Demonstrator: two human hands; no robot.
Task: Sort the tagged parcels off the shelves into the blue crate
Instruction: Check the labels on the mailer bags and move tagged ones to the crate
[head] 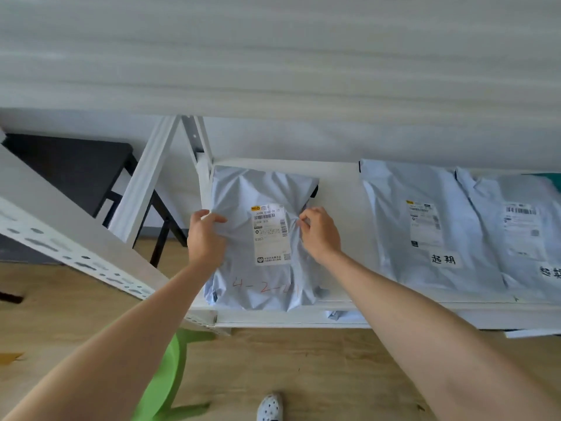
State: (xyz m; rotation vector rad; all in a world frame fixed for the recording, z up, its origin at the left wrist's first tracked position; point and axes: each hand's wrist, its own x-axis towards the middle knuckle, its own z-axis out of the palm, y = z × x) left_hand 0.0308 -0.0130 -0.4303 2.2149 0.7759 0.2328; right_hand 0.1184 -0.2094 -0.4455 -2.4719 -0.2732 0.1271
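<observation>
head view: the parcel (261,183) lies flat at the left end of the shelf (340,208), its near edge just over the front lip. the left hand (206,238) pinches the film at its left edge, and the right hand (320,233) bunches it at the right edge beside the label (270,235). it's a wrinkled, puffy poly mailer, so likely light, soft and slick; gathered film at both sides looks a sound hold. its long axis runs front to back, with the label text upright toward the person.
</observation>
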